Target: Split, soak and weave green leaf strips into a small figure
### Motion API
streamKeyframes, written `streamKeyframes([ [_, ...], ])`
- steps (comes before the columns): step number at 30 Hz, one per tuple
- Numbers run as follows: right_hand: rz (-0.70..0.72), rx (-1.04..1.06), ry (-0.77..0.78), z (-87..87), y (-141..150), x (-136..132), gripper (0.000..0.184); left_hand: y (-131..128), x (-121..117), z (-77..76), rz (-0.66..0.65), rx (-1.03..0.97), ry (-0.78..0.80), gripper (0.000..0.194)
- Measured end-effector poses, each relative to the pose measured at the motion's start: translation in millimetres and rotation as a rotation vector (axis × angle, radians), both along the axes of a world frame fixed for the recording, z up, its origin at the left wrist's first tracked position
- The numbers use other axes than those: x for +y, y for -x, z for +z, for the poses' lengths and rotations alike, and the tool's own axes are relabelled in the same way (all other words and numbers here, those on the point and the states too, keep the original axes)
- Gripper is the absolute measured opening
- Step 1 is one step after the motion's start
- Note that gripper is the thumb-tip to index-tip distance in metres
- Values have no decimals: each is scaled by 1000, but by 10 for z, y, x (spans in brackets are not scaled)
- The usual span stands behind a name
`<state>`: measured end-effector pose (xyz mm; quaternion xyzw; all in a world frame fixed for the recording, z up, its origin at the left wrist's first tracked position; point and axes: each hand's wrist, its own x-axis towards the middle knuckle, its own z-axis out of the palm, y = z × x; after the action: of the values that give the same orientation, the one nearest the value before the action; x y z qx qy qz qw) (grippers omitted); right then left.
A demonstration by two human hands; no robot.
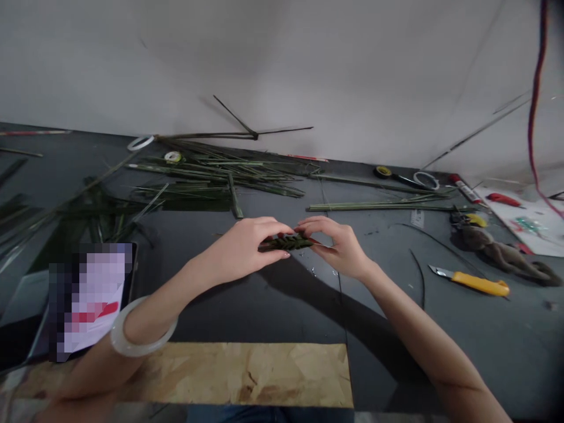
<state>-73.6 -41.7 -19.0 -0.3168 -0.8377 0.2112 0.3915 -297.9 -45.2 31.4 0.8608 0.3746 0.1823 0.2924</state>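
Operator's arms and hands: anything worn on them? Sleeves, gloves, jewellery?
Both arms are bare, with no sleeves in view, and neither the left hand nor the right hand is gloved. A wide, pale, translucent bangle circles the left forearm. The right arm shows no jewellery. The fingernails may be polished, but that is hard to tell.

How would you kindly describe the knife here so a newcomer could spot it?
On the dark table, look right of the person's right hand. A utility knife lies there, silver blade pointing left. Its yellow handle sets it apart from the thin green stalks behind.
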Motion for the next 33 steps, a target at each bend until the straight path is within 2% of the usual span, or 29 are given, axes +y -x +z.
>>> streamKeyframes([
  [6,14,-46,-41,67,69,-67,5,-27,-48,-21,-41,141,-82,32],
  [9,-1,-63,-66,79,89,-98,7,-49,-82,-40,-43,58,-155,34],
  [16,37,-97,-183,87,109,-148,12,-127,-139,-107,10,-134,-313,22],
  [22,80,-207,-87,152,118,-187,23,-159,-162,-51,19,-200,-362,8],
  [28,154,-134,-13,223,108,-193,20,-166,-197,9,46,-237,-366,10],
  [30,179,-115,28,250,103,-187,17,-170,-208,23,63,-245,-339,11],
  [33,274,-54,169,295,86,-173,15,-171,-217,57,74,-265,-247,9],
])
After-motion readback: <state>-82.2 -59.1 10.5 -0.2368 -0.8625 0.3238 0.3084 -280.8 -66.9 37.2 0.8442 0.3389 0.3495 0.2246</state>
